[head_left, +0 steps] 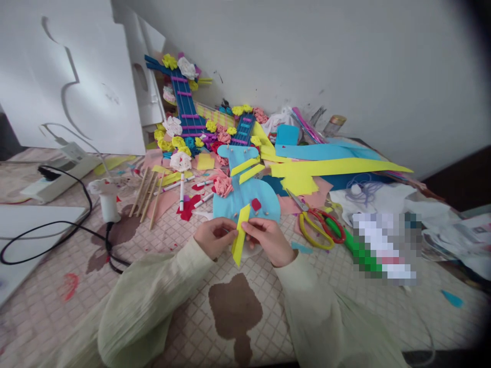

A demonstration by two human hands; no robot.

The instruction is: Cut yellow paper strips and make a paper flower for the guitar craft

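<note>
Both my hands hold a narrow yellow paper strip [240, 237] upright over the table. My left hand [213, 236] pinches its left edge and my right hand [269, 238] pinches its right edge. Just beyond them lies a light blue paper guitar shape [245, 197] with two yellow strips [247, 170] across its neck and a pink paper flower [223, 186] beside it. Pale green sleeves cover both my arms.
Scissors with yellow and red handles [317, 224] lie right of my hands. Wooden sticks [148, 194], marker pens [181, 190], a white glue bottle [109, 203] and a black cable [57, 225] lie to the left. Paper flowers, blue and yellow sheets [330, 166] and a decorated blue guitar [186, 105] crowd the back.
</note>
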